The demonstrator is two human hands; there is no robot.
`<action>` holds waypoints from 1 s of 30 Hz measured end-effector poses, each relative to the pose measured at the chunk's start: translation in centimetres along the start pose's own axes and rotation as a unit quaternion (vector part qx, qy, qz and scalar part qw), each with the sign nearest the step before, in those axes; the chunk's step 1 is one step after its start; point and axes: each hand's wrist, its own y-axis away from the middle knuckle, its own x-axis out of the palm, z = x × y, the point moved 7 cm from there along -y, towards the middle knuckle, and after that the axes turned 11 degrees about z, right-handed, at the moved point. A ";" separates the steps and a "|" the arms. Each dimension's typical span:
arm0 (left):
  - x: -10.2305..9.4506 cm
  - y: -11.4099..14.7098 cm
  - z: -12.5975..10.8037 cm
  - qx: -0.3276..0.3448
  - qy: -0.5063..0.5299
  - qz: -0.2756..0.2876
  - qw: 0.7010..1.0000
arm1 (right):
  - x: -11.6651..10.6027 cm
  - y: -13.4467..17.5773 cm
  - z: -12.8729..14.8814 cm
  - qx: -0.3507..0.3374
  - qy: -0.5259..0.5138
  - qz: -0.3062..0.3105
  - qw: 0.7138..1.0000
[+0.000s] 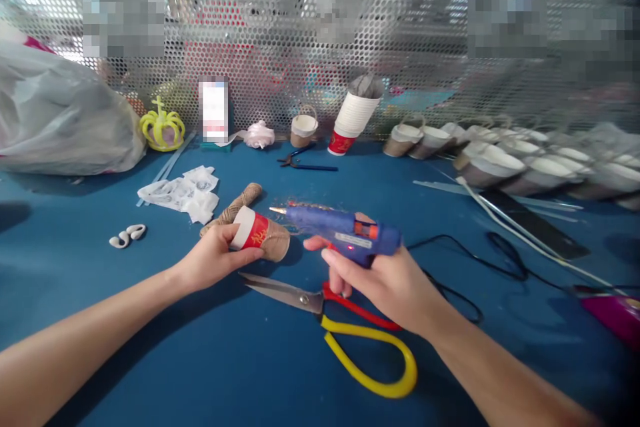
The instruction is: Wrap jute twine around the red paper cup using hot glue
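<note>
My left hand (215,255) is closed around a paper cup (259,231), tilted on its side with the white rim to the left. Brown twine wraps its base end, and a red printed band shows between. In my right hand (380,280) is a blue hot glue gun (327,223), its nozzle pointing left above the cup, apart from it. A small red light glows on the gun's body. Behind the cup lies a roll of brown twine (245,197). Scissors (305,300) with one red and one yellow handle rest below both hands.
Pliers (310,165) lie behind the gun, with a stack of paper cups (356,117) beyond. Several twine-wrapped cups (493,163) crowd the right. A black cord (465,253) loops beside my right hand. Crumpled white plastic (185,193) and earbuds (127,235) lie left; a perforated metal panel (280,20) bounds the back.
</note>
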 end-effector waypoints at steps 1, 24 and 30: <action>0.0 0.0 0.0 0.002 -0.002 -0.003 1.000 | 0.2 0.0 -0.1 0.004 0.013 0.008 1.000; -0.2 0.2 -0.6 0.040 -0.034 -0.022 0.998 | 0.6 0.0 -0.5 -0.025 0.161 -0.005 0.987; -0.4 0.3 -0.4 0.035 -0.053 -0.025 0.998 | 1.0 0.2 0.2 -0.047 0.205 0.011 0.977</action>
